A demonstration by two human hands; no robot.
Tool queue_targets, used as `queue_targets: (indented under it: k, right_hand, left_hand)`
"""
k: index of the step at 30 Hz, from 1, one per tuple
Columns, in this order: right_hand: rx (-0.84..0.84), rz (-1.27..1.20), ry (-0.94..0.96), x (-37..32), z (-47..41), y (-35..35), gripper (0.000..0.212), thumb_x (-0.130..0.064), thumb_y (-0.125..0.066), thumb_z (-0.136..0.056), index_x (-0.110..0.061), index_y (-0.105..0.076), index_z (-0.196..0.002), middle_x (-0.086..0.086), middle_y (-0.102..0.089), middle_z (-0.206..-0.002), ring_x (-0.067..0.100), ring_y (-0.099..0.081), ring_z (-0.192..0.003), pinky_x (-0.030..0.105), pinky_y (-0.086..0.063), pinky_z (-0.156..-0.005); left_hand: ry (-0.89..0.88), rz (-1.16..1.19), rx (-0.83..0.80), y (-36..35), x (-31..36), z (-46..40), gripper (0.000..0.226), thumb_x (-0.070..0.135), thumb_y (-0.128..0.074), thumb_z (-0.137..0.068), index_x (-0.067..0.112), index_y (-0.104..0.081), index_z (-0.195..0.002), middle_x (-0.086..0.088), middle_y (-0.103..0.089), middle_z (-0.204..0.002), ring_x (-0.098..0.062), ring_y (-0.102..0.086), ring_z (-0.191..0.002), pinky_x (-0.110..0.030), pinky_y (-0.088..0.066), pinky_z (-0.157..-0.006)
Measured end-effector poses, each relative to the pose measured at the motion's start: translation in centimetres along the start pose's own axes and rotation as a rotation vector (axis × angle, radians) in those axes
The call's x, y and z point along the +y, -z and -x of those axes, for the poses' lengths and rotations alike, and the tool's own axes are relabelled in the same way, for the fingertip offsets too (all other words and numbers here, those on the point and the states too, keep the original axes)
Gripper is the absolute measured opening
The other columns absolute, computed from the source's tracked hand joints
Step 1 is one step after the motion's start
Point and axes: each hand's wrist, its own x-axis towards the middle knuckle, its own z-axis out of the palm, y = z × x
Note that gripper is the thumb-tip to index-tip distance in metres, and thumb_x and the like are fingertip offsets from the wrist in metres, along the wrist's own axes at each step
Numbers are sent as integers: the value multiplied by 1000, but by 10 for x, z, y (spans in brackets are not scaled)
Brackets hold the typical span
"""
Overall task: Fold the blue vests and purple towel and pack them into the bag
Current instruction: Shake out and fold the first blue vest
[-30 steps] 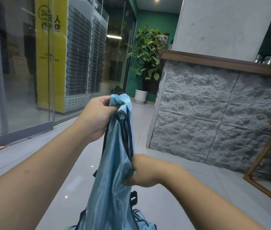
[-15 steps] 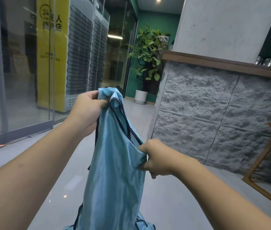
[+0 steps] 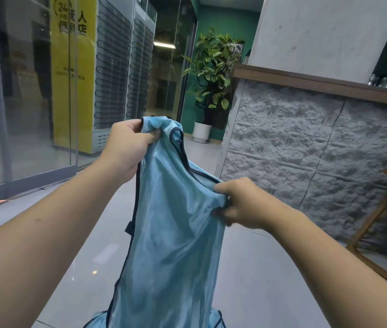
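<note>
**Vest held up, fold not yet made**

A person holds a blue vest (image 3: 171, 233) in the air, the left hand (image 3: 126, 150) gripping its top strap, the right hand (image 3: 242, 204) pinching the edge lower and to the right. The slippery fabric could slide from the right hand's pinch, or the straps could twist and spoil the fold. The vest's hem is cut off below both hands; the bag and towel are out of view.

Shiny blue vest (image 3: 171, 245) with dark trim hangs upright, apparently bunched at top.
</note>
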Motion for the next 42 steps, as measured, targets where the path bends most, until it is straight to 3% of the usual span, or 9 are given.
queue_targets:
  k: [4,8,10,14,20,25,30,38,42]
  right_hand:
    - [220,-207,54,6,1,-4,34,-6,-78,-84,-17,-56,-61,-5,-49,-55,4,-40,-53,26,-34,-51]
    - [249,-490,-37,9,2,-10,37,6,-72,-86,-25,-65,-66,-10,-55,-60,7,-44,-55,24,-38,-55]
    - [298,-634,-75,10,1,-12,37,14,-67,-81,-23,-68,-81,3,-66,-71,13,-56,-64,29,-46,-60]
    - [231,-1030,-239,19,-2,-15,77,29,-57,-82,-32,-55,-130,13,-78,-94,23,-73,-83,30,-57,-68]
    - [-31,-979,-423,31,-1,-37,21,24,-68,-76,17,-73,-94,28,-75,-102,34,-69,-91,37,-54,-83]
    - [-51,-1018,-392,30,2,-29,20,13,-63,-92,4,-76,-105,18,-79,-107,24,-75,-92,31,-60,-76]
    - [-87,-1086,-375,26,5,-20,28,1,-54,-104,-7,-71,-124,17,-76,-119,33,-74,-107,45,-60,-92]
    - [4,-1272,-395,16,6,-14,24,-3,-57,-103,5,-69,-122,23,-75,-119,35,-73,-105,44,-61,-94]
    - [50,-1357,-416,9,2,-12,23,-2,-56,-102,5,-71,-118,24,-75,-115,32,-75,-95,40,-64,-82]
  left_hand:
    - [-13,3,9,2,3,1,15,5,-71,-95,18,-76,-97,2,-81,-91,-17,-78,-87,-29,-62,-75]
    - [-36,3,5,1,0,1,16,6,-69,-97,20,-75,-99,3,-80,-93,-15,-77,-88,-29,-61,-78]
    - [-57,-37,-7,1,-2,0,14,8,-66,-100,21,-72,-101,2,-79,-95,-15,-75,-90,-32,-62,-83]
    - [-120,-167,-61,2,-10,-2,19,12,-61,-103,26,-64,-91,1,-70,-89,-15,-65,-84,-38,-58,-81]
    - [-155,-412,-152,-4,-24,-2,15,24,-53,-106,29,-55,-92,-10,-65,-93,-18,-53,-82,-41,-45,-73]
    - [-71,-439,-191,0,-22,-3,19,28,-53,-107,30,-56,-89,0,-67,-92,-18,-58,-85,-42,-49,-77]
    - [86,-330,-226,0,-17,-1,8,26,-56,-107,26,-63,-104,-12,-72,-108,-31,-71,-97,-57,-59,-90]
    - [549,149,-57,2,-16,7,23,23,-62,-104,3,-69,-113,-13,-78,-85,-24,-76,-65,-36,-62,-52]
    - [512,255,-244,9,-16,9,32,31,-61,-101,8,-72,-120,-11,-78,-108,-27,-77,-91,-40,-64,-80]
